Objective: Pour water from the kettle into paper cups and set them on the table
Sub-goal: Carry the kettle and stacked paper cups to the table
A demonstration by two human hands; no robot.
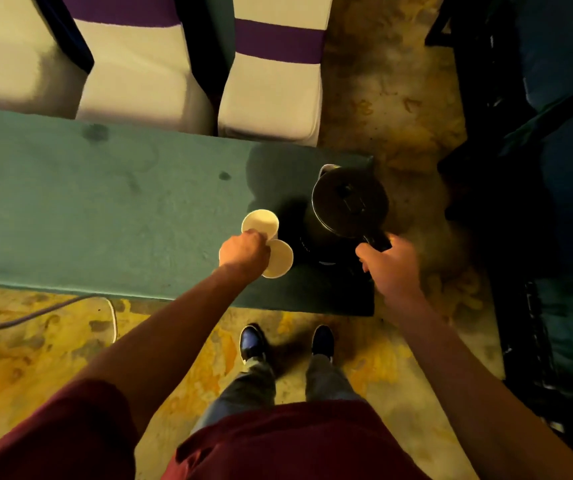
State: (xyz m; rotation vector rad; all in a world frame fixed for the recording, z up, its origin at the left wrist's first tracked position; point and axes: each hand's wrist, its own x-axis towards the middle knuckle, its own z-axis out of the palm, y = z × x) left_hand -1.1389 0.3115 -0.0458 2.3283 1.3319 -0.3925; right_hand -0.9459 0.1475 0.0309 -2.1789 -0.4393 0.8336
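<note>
A person in a dark red shirt stands at the near edge of a long table (70, 209) covered in green cloth. The left hand (245, 252) is curled over a cluster of white paper cups (261, 223) near the table's right end; it grips them from above, with one cup's open mouth showing beyond the knuckles, another (280, 259) just to the right of the hand, and the edge of a third peeping out at the left. Just right of the cups stands a dark kettle (349, 202), lid closed, spout pointing away. The right hand (387, 261) wraps its fingers round the kettle's handle (375, 239) at the near side. Whether the kettle is lifted off its base cannot be told. Behind the table stand white-covered chairs (271, 95) with purple bands. A grey cable (53, 308) lies on the patterned yellow carpet (35, 358) beside the person's dark shoes (252, 341).
</note>
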